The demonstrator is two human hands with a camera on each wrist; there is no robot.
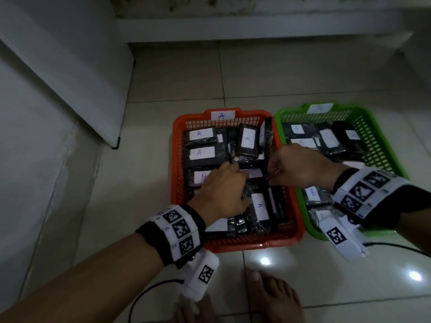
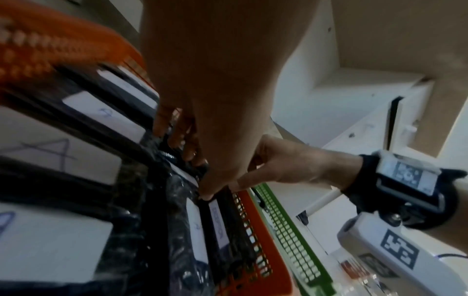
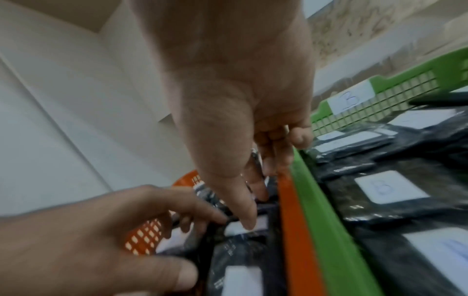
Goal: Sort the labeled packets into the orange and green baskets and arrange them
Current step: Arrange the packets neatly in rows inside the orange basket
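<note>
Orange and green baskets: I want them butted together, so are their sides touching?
Touching. The right wrist view shows the orange basket rim pressed along the green basket rim, no floor between.

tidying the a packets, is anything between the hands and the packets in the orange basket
Nothing visible. Both the left hand and the right hand are already down inside the orange basket, fingers touching the black packets at its middle.

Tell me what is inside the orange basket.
The orange basket holds black packets with white labels marked A. Both hands cover its middle, so packets there stay hidden.
</note>
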